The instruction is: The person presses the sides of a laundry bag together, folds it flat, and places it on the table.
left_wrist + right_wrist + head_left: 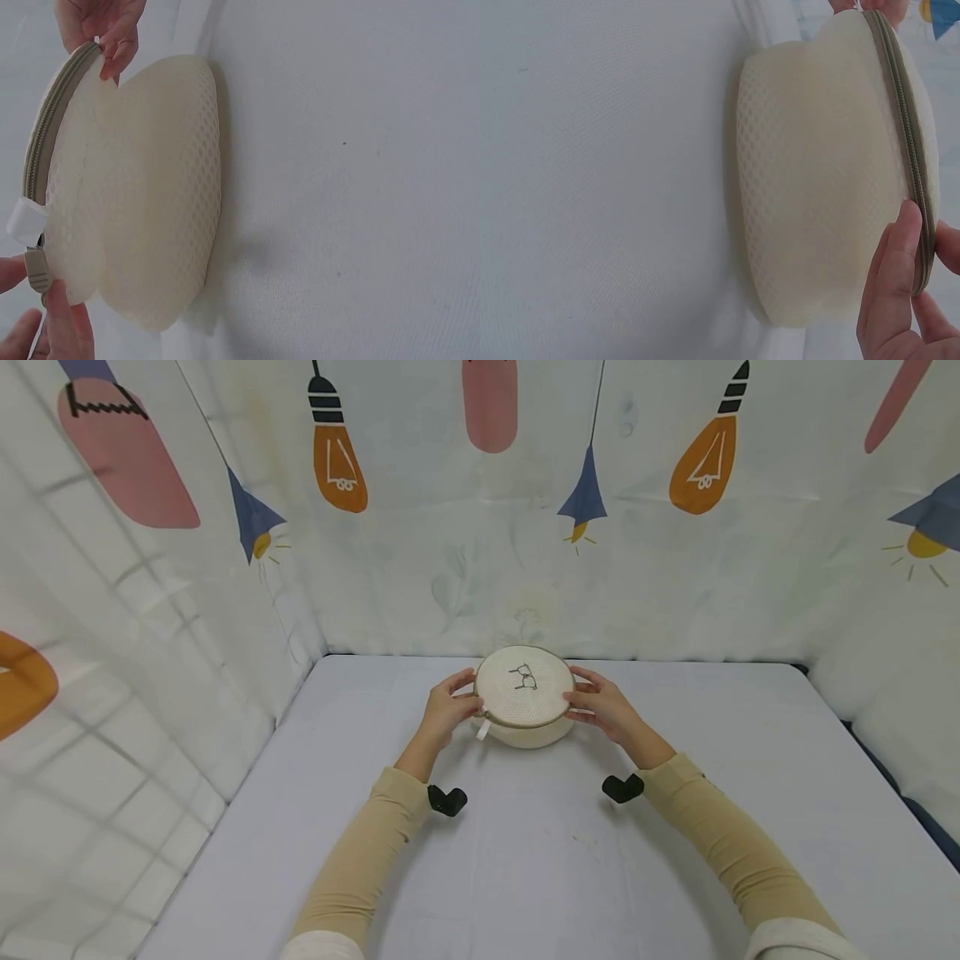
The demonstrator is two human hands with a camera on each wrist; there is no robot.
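Observation:
A round cream mesh laundry bag (pixel 523 689) with a zipper round its top rim stands near the back of the table. Its top bears a small dark line drawing. My left hand (pixel 446 708) pinches the rim on the left, close to the zipper's end, where a white tab (pixel 28 220) hangs. On the opposite side my right hand (pixel 604 705) grips the rim between thumb and fingers. In both wrist views the zipper (pixel 906 112) runs shut along the visible rim, and the soft side wall (pixel 161 187) bulges and creases below it.
The bag stands on a white-covered table (pixel 525 860). Behind it hangs a white curtain (pixel 480 552) printed with bulbs and lamps, which continues along the left and right sides. A black piece (pixel 447 801) sits by the left cuff, another (pixel 622 788) by the right.

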